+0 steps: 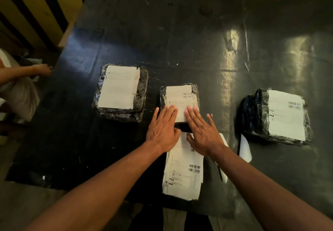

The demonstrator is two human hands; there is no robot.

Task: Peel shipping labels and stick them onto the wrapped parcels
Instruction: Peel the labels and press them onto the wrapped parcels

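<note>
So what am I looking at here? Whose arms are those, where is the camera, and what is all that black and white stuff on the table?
There is no machine here. The arms belong to a person wearing a camera on their head, so this one picture looks down just as they see.

The left hand and right hand lie flat with straight fingers, pressing a white paper shipping label onto the middle parcel wrapped in shiny black plastic. Nothing is gripped; the hands only press.

Two more black wrapped parcels sit on the dark table: the left parcel and the right parcel. Each already has a white label on top.

Near the person's body lies a stack of white label sheets with barcodes, probably waiting to be used.

At the far left edge, another person's hand touches the table.
</note>
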